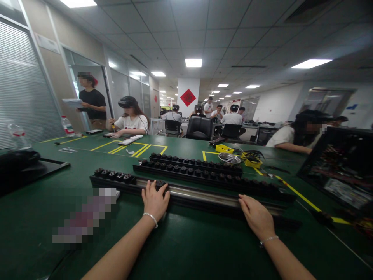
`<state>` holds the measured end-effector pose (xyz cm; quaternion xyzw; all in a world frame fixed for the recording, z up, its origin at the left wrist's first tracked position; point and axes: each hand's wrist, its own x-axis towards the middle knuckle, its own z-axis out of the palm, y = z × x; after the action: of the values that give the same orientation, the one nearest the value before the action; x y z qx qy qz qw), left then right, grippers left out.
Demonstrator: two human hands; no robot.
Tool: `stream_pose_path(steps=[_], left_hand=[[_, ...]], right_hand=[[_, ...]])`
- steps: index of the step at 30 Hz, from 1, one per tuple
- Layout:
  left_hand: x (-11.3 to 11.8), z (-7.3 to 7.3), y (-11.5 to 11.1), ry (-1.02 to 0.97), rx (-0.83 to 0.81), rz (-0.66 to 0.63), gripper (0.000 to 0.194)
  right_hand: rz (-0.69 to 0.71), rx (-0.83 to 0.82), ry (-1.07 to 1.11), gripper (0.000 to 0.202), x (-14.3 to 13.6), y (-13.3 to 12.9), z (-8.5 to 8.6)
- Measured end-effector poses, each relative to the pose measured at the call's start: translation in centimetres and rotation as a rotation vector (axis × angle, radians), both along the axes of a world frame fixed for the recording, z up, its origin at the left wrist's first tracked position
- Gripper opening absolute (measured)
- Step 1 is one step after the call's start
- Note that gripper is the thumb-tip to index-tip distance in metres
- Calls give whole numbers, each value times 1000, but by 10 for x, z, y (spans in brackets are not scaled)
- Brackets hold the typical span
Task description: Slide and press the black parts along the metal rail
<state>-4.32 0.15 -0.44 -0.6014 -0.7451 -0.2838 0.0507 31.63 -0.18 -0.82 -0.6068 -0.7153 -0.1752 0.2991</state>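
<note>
A long black power-strip housing [204, 196] with a bare metal channel lies across the table in front of me. Several black socket modules [112, 175] sit in its left end. My left hand [155, 202] rests over the channel, its fingers around a single black socket module [160, 184]; the hand partly hides it. Farther right, my right hand [258, 217] has its fingers together at the housing's near edge, and the fingertips' grip is partly hidden. Behind lie two more black strips, a nearer one [186, 171] and a farther one [198, 161], both lined with modules.
A pixelated flat object [87, 217] lies front left. At the back right are a metal dish [229, 158], yellow trays [224, 149] and black cables [253, 155]. An opened black case [344, 167] stands right. Bottles [67, 126] stand left; co-workers sit around the table [198, 249].
</note>
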Motion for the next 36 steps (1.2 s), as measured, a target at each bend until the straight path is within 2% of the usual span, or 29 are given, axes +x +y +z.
stream_pose_path(steps=[12, 29, 36], left_hand=[[6, 1, -4, 59, -40, -99, 38], [9, 0, -3, 58, -40, -111, 38], [9, 0, -5, 80, -42, -121, 40]], right_hand=[[-2, 21, -25, 43, 1, 1, -2], [-6, 15, -19, 44, 0, 1, -3], [-24, -37, -10, 44, 0, 2, -3]])
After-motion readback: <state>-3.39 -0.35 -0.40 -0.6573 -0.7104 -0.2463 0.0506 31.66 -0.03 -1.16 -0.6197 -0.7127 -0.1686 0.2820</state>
